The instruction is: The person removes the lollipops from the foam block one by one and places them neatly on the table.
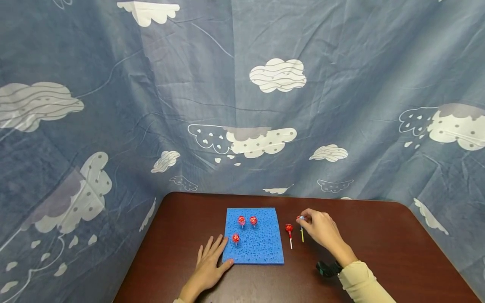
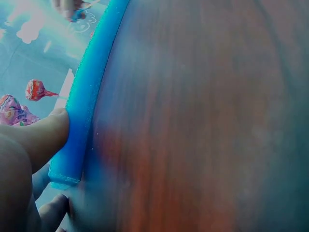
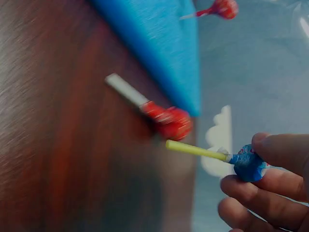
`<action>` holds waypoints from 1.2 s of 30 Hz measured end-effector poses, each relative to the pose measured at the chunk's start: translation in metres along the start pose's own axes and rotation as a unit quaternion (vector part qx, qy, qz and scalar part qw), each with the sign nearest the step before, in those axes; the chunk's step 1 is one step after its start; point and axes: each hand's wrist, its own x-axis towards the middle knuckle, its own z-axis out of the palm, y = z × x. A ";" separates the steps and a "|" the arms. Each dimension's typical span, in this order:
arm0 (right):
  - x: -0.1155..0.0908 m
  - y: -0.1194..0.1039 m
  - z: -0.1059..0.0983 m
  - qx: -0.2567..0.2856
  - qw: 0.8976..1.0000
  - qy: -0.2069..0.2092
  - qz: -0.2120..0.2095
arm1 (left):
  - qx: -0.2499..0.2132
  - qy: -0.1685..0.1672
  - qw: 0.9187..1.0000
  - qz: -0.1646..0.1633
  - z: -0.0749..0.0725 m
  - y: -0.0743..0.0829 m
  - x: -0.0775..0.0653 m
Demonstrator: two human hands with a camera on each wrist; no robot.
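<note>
My right hand (image 1: 323, 229) pinches the wrapped head of a blue lollipop (image 3: 248, 164) between thumb and fingers. Its yellow stick (image 3: 195, 149) points down in the head view. Just left of that hand, a red lollipop (image 1: 289, 228) with a white stick lies on the table. Three lollipops (image 1: 241, 220) with red or pink wrappers stand upright in a blue foam board (image 1: 261, 250), heads up. My left hand (image 1: 207, 267) spreads its straight fingers at the board's left side. In the left wrist view, its thumb (image 2: 50, 130) touches the board's edge.
The dark brown wooden table (image 1: 398, 252) extends on both sides of the board. Behind and beside it hangs a blue-grey curtain (image 1: 242, 105) with white clouds. A dark band (image 1: 328, 268) sits on my right wrist below the sleeve (image 1: 361, 282).
</note>
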 end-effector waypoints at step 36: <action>-0.002 0.023 0.028 -0.012 0.997 -0.056 0.044 | 0.004 0.004 1.000 0.001 -0.001 0.002 0.000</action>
